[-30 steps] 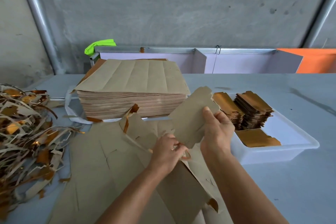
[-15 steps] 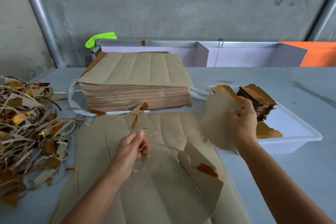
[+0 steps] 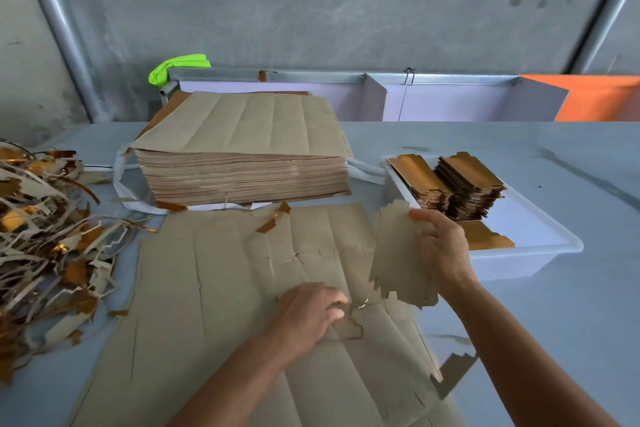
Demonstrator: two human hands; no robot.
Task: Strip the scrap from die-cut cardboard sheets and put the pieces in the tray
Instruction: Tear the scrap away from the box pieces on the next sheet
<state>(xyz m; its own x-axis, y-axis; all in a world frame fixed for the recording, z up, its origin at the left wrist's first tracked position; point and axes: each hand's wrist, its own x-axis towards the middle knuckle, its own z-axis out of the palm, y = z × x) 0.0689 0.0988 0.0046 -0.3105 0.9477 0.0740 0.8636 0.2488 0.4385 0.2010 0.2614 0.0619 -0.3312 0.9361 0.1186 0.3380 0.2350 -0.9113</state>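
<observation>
A brown die-cut cardboard sheet lies flat on the table in front of me. My left hand rests on its middle, fingers curled down onto the sheet by a torn notch. My right hand grips a stripped cardboard piece with jagged edges, held upright just left of the white tray. Inside the tray stand stacks of gold-faced pieces, with one piece lying flat.
A thick stack of uncut sheets sits behind the working sheet. A heap of scrap strips covers the table's left side. A white and orange partition and a green cloth stand at the back.
My right hand tore the piece free and carried it right toward the tray. The lifted flap of the sheet dropped flat, and my left hand moved down onto the sheet.
</observation>
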